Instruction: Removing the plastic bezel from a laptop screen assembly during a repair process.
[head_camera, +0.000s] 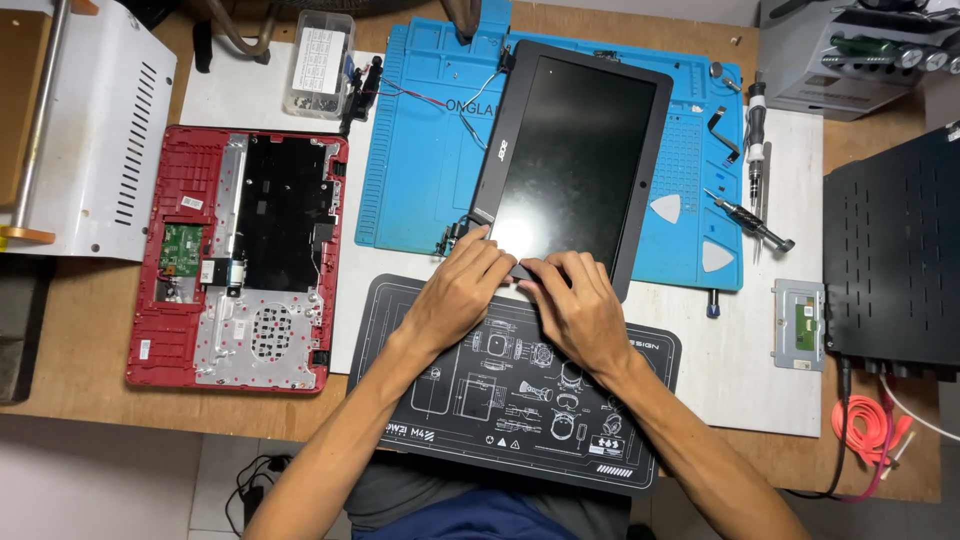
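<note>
Together, both hands are pressed onto the near edge of a black laptop screen panel (572, 160). The left hand (460, 285) is laid palm down with its fingers curled over the lower bezel at the panel's near left corner. The right hand (578, 300) is set just beside it, its fingertips (530, 272) pinched on the same bezel edge, thumb and forefinger closed against the plastic. The two hands are almost touching each other. Whether anything small is held between the fingers cannot be told.

The screen panel is lying face up and tilted, its far end resting on a blue silicone work mat (420, 150), its near end reaching toward a black desk mat with white line drawings (470, 400), over which both forearms are stretched. Thin red and black wires (430, 100) are trailed from the panel's far left corner across the blue mat.

To the left, a red laptop base (235, 258) is laid open with its inner frame and a small green board exposed. A clear plastic parts box (320, 62) is placed beyond it. On the right of the blue mat, screwdrivers (750, 215) and two pale triangular picks (667, 208) are seen, and a loose touchpad module (799, 325) is lying near a black metal case (895, 260).
</note>
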